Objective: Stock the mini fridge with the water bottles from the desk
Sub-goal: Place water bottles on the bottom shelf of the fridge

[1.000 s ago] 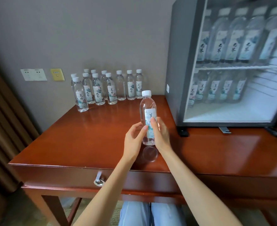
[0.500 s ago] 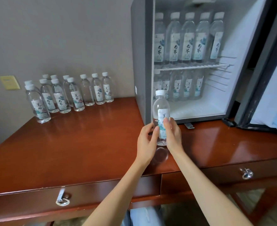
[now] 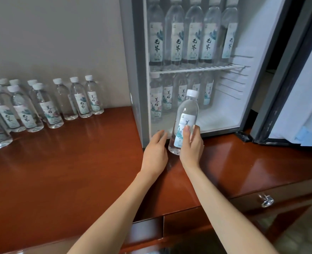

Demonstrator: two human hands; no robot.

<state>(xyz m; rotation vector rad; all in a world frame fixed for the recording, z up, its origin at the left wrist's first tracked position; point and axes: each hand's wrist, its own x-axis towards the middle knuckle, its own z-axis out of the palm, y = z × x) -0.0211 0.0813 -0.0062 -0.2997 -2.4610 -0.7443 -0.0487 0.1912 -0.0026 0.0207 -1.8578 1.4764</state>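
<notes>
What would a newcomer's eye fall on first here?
The right hand grips a tilted bottle at the open fridge's mouth; the left hand is open beside it. Bottle rows line both fridge levels, and a cluster stands on the desk by the wall, left.

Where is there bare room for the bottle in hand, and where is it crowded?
Free: the mini fridge floor in front of and right of its lower bottle row; the desk between the desk bottles and the fridge. Crowded: the upper shelf, filled across by bottles.
</notes>
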